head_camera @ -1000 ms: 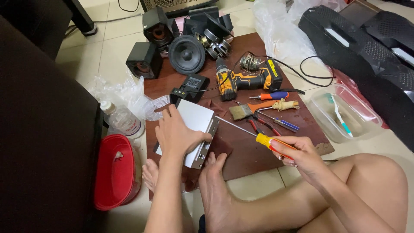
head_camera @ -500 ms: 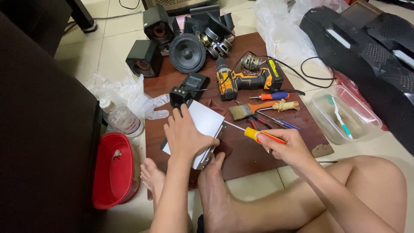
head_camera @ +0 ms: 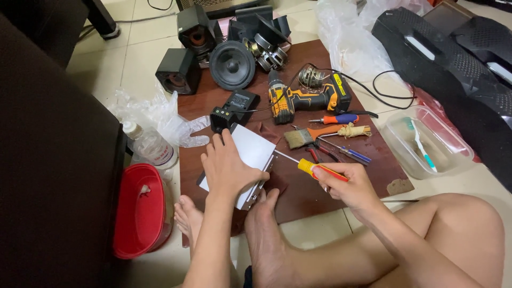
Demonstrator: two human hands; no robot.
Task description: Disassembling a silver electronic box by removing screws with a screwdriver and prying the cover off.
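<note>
Left hand (head_camera: 228,169) spread flat, pressing white metal panel (head_camera: 250,152) on brown board (head_camera: 320,194), right hand (head_camera: 348,184) fisted around yellow-handled screwdriver (head_camera: 312,167), tip at panel's right edge.

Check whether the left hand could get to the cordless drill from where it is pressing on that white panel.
Probably yes. The left hand lies flat on the white panel, and the cordless drill lies beyond it on the brown board. Only a small black box sits nearby, off to the side, so the way looks free.

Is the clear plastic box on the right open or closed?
Open. The clear plastic box has no lid on top, and a toothbrush lies inside it in plain view. No lid shows nearby.
</note>
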